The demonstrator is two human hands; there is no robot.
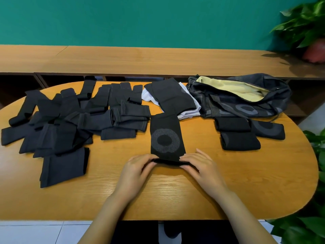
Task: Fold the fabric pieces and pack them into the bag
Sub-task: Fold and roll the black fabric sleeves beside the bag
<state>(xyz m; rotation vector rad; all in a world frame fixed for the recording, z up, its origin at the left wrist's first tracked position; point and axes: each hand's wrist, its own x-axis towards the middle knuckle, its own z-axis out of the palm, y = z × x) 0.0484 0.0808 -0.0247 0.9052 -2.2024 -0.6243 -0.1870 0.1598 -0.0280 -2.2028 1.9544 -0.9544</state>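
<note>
Both bare forearms reach in from the near edge of the oval wooden table [228, 182]. The left hand [139, 166] pinches the near left corner of a long black fabric piece with a grey ring pattern [166, 138], its fingers curled over the lifted hem. The right hand [198, 164] grips the near right corner the same way. That piece lies flat, running away from the person at the table's middle, with only its near end raised and turned over between the hands.

On the far left of the table spreads a loose, overlapping heap of dark grey fabric pieces [70, 117]. One flat dark rectangle [65, 168] lies at the heap's near edge. Beyond the held piece, another black fabric piece [173, 95] rests on top of a crumpled white cloth [188, 113]. Just right of that lies a dark bag printed with grey rings [246, 106], unzipped, its pale yellow lining [228, 87] showing. Near the bag's front side sit three folded black bundles [241, 136], touching one another and outside the bag.

Behind the table runs a long wooden shelf [140, 59] against a teal wall [140, 18]. A leafy green plant in a reddish pot [306, 23] stands at the shelf's right end, and more green leaves [307, 226] fill the near right corner.
</note>
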